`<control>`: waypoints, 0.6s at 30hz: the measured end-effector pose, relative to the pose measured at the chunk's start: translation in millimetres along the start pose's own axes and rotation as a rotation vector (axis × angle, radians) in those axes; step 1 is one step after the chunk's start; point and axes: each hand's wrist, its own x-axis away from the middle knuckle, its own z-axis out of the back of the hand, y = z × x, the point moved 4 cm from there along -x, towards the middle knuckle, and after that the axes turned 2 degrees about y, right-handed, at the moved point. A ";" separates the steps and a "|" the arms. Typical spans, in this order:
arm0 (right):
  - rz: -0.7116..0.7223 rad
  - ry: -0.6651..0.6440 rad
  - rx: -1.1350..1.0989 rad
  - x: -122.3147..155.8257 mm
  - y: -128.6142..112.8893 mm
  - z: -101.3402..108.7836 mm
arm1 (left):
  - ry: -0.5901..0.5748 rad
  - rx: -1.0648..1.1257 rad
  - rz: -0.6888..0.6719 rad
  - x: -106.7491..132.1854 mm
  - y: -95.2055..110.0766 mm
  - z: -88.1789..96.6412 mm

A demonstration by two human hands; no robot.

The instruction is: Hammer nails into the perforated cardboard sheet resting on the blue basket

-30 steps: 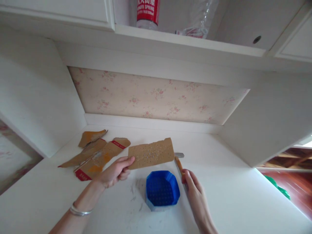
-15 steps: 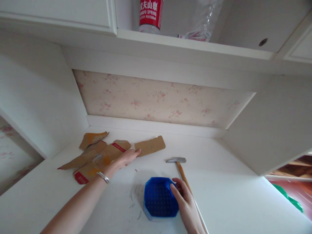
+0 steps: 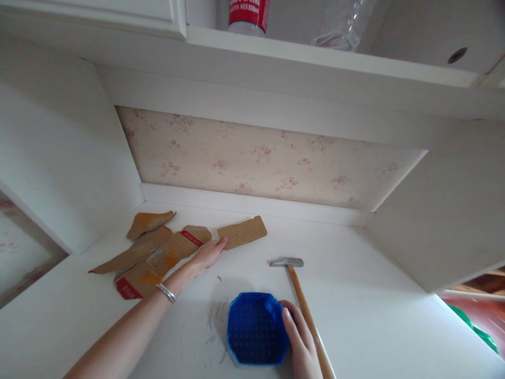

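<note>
My left hand [image 3: 208, 253] lies flat with its fingers stretched out, fingertips touching the near end of a brown cardboard strip [image 3: 242, 232] dotted with small holes, which rests on the white desk [image 3: 366, 295]. My right hand [image 3: 299, 339] grips the right rim of a blue octagonal plastic basket [image 3: 256, 328] standing on the desk in front of me. A hammer [image 3: 303, 302] with a wooden handle and a metal head lies on the desk just right of that hand, touching nothing I hold.
Torn cardboard pieces [image 3: 152, 251] with red print lie left of the left hand. A flowered back panel [image 3: 256, 158] and white side walls enclose the desk. A shelf above holds a red-labelled bottle [image 3: 248, 13] and a clear plastic bottle [image 3: 339, 23].
My left hand set the holed cardboard strip down at the back of the desk and flattened beside it. My right hand left the hammer handle and took the blue basket's rim.
</note>
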 end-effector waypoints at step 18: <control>0.054 0.024 0.110 4.8 19.8 -0.7 | 0.203 -0.158 -0.153 2.9 -3.4 6.5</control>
